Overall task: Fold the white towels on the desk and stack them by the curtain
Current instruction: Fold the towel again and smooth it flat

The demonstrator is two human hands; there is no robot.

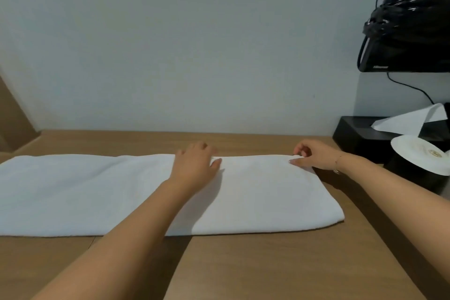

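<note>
A white towel [267, 197] lies flat in a long strip across the wooden desk [267, 265], running off the left edge of the view. My left hand [194, 165] rests on the towel's far edge near the middle, fingers curled over that edge. My right hand [314, 156] is at the towel's far right corner and pinches the corner between thumb and fingers. No curtain and no stack of towels is in view.
A black tissue box [355, 136] with a white tissue sticking out stands at the right by the wall. In front of it sits a black cylinder with a white lid [421, 153]. A black screen wrapped in plastic [409, 31] hangs above.
</note>
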